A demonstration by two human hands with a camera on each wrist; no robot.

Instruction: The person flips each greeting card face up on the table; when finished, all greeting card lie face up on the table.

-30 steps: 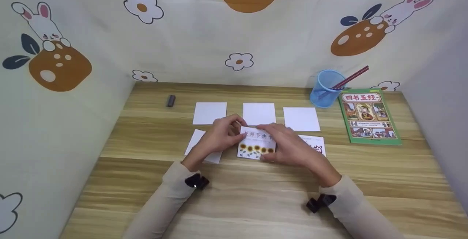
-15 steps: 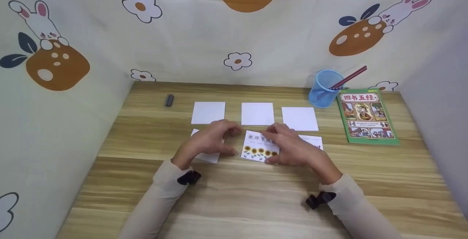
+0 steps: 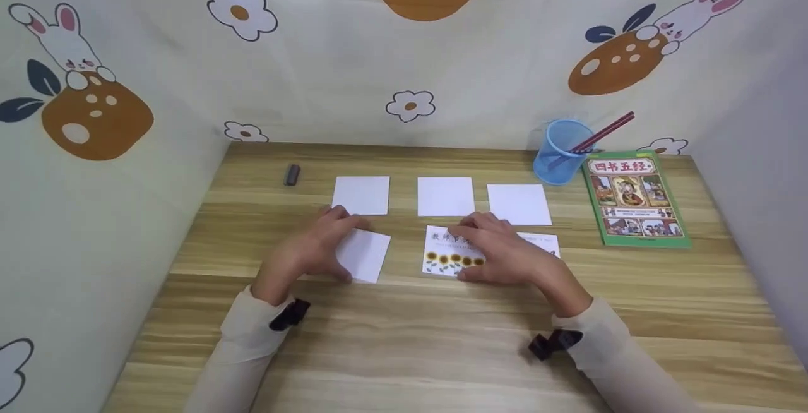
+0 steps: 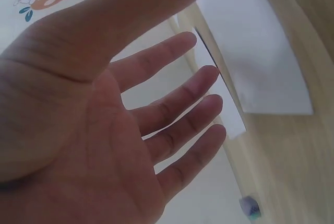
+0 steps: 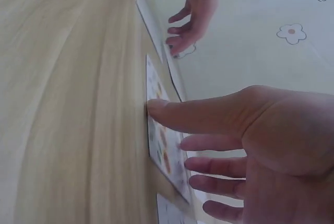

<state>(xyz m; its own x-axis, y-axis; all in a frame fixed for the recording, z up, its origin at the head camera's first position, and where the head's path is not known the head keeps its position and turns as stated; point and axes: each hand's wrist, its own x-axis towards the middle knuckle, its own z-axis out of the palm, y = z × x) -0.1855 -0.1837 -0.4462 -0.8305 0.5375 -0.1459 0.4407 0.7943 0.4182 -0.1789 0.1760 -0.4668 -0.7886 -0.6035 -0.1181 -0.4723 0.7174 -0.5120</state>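
Note:
My left hand (image 3: pixel 303 249) spreads its thumb and fingers around the left side of a blank white square card (image 3: pixel 365 258) in the front row. In the left wrist view, the fingers of that hand (image 4: pixel 120 119) are extended, with the card (image 4: pixel 255 51) beyond the thumb; contact is hard to tell. Over a card printed with sunflowers and Chinese characters (image 3: pixel 442 264) lies my right hand (image 3: pixel 514 252), its thumb at the lower edge. The right wrist view has that thumb resting on the sunflower card (image 5: pixel 163 140), which lies flat, fingers stretched out past it.
Behind, three blank white cards (image 3: pixel 445 196) form a row. Another printed card (image 3: pixel 546 241) is partly covered by the right hand. A dark eraser-like block (image 3: pixel 291 175) lies back left. A blue pen cup (image 3: pixel 558 163) with pencils stands beside a green book (image 3: pixel 637 201) at back right.
My left hand has let go of the sunflower card and moved left to the blank front card. The sunflower card has shifted slightly right and down, with my right hand staying on it.

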